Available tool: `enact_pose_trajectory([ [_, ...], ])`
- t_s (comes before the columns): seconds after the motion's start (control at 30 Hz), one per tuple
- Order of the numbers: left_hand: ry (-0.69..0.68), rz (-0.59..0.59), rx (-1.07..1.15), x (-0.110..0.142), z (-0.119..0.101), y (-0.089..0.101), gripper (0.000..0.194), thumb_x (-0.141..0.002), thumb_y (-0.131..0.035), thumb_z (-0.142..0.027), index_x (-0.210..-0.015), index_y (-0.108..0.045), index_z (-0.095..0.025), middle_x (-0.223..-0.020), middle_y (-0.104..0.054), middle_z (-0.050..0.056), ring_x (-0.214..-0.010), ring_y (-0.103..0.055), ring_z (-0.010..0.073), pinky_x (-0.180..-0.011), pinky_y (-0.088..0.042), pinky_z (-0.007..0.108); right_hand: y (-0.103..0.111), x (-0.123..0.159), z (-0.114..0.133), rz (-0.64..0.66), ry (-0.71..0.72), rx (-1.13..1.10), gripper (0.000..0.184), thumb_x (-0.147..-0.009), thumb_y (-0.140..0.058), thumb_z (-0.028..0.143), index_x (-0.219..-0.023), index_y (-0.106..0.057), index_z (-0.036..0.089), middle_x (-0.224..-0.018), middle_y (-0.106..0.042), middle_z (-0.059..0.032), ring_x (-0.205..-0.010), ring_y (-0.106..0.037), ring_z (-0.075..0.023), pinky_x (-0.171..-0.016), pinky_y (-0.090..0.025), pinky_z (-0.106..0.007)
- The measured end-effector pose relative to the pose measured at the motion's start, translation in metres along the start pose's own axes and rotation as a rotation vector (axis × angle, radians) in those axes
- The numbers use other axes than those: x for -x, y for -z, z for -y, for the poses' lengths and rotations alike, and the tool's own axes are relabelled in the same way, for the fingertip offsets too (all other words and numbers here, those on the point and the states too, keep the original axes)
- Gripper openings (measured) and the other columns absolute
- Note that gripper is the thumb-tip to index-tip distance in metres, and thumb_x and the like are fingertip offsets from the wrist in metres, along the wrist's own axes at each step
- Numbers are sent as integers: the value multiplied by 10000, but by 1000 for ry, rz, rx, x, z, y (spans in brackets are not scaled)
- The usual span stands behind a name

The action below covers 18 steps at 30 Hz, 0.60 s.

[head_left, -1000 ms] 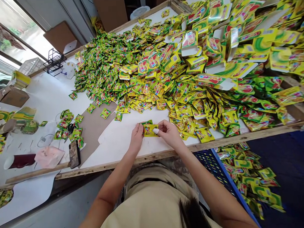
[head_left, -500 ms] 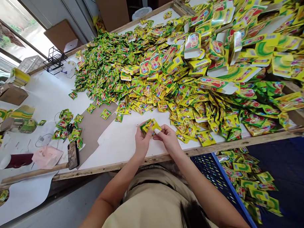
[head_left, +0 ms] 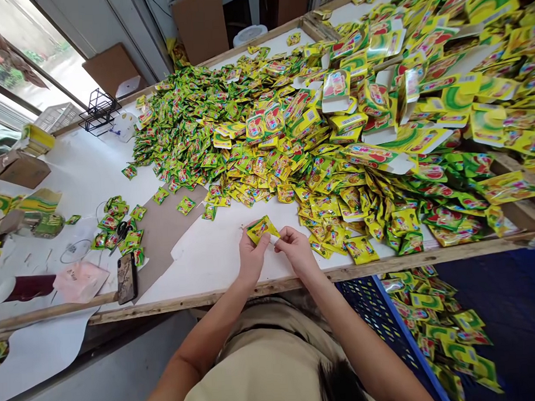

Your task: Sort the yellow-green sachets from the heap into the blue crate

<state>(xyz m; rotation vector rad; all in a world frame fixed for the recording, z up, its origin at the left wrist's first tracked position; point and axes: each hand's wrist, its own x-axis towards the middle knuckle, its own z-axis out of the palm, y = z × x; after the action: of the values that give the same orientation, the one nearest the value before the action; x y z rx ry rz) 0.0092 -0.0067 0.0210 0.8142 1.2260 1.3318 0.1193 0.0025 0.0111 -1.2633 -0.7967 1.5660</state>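
My left hand [head_left: 251, 258] pinches a small yellow fruit-print sachet [head_left: 263, 226] between thumb and fingers, over the front of the white tabletop [head_left: 216, 249]. Close against its right corner is my right hand [head_left: 297, 253], fingers curled and thumb pressed to the sachet's edge. Something white covers or lies by the right thumb tip; I cannot make out which. Whether more sachets sit beneath the top one is hidden. Just beyond both hands begins a large pile of yellow sachets [head_left: 324, 204], with green sachets [head_left: 181, 127] heaped at its left.
Opened display boxes [head_left: 336, 90] lie across the pile. At left are a phone [head_left: 127, 278], scissors [head_left: 123, 230], a pink bag [head_left: 80, 281], a dark red cup [head_left: 27, 288] and a jar [head_left: 42, 225]. A blue crate [head_left: 398, 319] holding sachets stands below the wooden table edge [head_left: 379, 261].
The held sachet has turned and tilted up in my left hand. My right thumb has shifted slightly down along its edge. The camera view has moved a little.
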Motion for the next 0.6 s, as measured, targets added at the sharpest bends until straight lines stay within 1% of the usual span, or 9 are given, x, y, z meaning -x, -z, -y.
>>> enact_pose_trajectory([
  [0.13, 11, 4, -12, 0, -5, 2, 384, -753, -702, -320, -1082, -557, -186, -959, -655, 29, -834, -610, 118, -782, -495, 252, 5, 0, -1, 13, 47, 71, 313, -590, -735, 367, -575, -464, 211, -482, -488, 58, -460, -434, -98, -478, -334, -235],
  [0.23, 25, 46, -50, 0, -9, 5, 391, -742, -711, -319, -1077, -559, -186, -959, -655, 31, -842, -608, 124, -772, -490, 247, 10, -1, 2, -4, 115, 105, 282, -580, -742, 323, -587, -486, 206, -500, -477, 64, -473, -411, -88, -473, -315, -225],
  [0.3, 22, 78, -81, 0, -11, 6, 392, -730, -720, -315, -1065, -563, -185, -958, -655, 30, -848, -605, 127, -772, -486, 244, 12, -1, 6, 5, 126, 117, 269, -572, -754, 304, -598, -506, 204, -507, -493, 61, -481, -428, -92, -476, -331, -225],
  [0.37, 12, 93, -101, 2, -12, 6, 383, -730, -721, -312, -1055, -564, -185, -941, -655, 25, -835, -601, 123, -761, -481, 237, 13, 0, 9, 28, 94, 84, 288, -560, -775, 317, -599, -512, 204, -508, -521, 53, -487, -470, -102, -486, -369, -231],
  [0.43, 3, 89, -88, 3, -12, 5, 369, -732, -719, -305, -1045, -565, -186, -929, -653, 19, -829, -598, 118, -764, -476, 232, 12, 1, 12, 41, 33, 0, 338, -532, -803, 361, -593, -511, 202, -505, -535, 51, -487, -510, -109, -499, -411, -239],
  [0.5, -2, 74, -46, 5, -12, 3, 361, -736, -716, -303, -1042, -564, -186, -941, -654, 21, -846, -600, 120, -786, -475, 239, 10, 4, 11, 33, -40, -107, 401, -490, -830, 406, -586, -501, 198, -498, -538, 55, -478, -530, -107, -511, -443, -244],
  [0.6, -11, 38, 29, 7, -9, 0, 357, -745, -708, -304, -1047, -559, -186, -1000, -657, 36, -906, -605, 133, -837, -473, 259, 7, 7, 6, 20, -124, -220, 452, -457, -852, 428, -600, -490, 196, -511, -568, 48, -493, -561, -113, -548, -484, -259],
])
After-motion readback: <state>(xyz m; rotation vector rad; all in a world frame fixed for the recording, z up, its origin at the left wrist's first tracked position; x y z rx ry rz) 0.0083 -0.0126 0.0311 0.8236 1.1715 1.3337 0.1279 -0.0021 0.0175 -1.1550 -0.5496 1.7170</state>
